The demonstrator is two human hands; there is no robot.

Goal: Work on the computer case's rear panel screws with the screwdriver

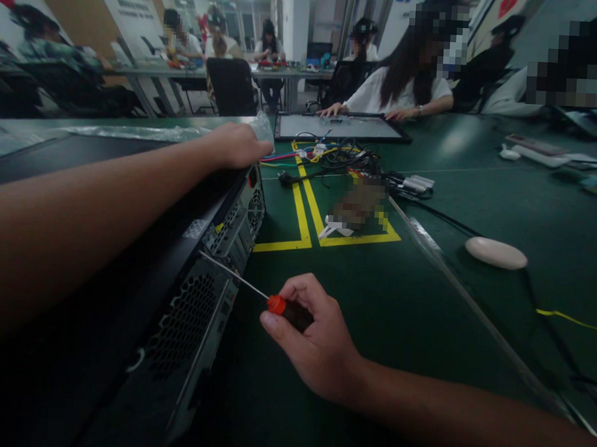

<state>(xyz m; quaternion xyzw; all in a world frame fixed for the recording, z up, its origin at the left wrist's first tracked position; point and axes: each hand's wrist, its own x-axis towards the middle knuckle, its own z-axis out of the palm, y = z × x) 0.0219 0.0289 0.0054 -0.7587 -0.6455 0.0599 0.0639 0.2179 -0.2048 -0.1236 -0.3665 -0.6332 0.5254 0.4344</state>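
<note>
A black desktop computer case (144,195) lies on its side at the left, its metal back panel with vent holes and ports facing right. My left arm reaches across it, and my left hand (235,145) is closed over the far top corner; its fingertips are partly hidden. In my right hand (322,345) is a screwdriver (277,305) with an orange and dark handle, fingers wrapped round it. The thin shaft points up and left, its tip at the back panel's edge near the expansion slots. I cannot make out a screw there.
Bundled cables (352,158) and a flat panel (341,128) lie beyond the case, where a co-worker (410,89) rests both hands. Yellow tape (309,214) marks the green table (414,309). A white oval object (496,252) and a long clear strip (441,264) lie right.
</note>
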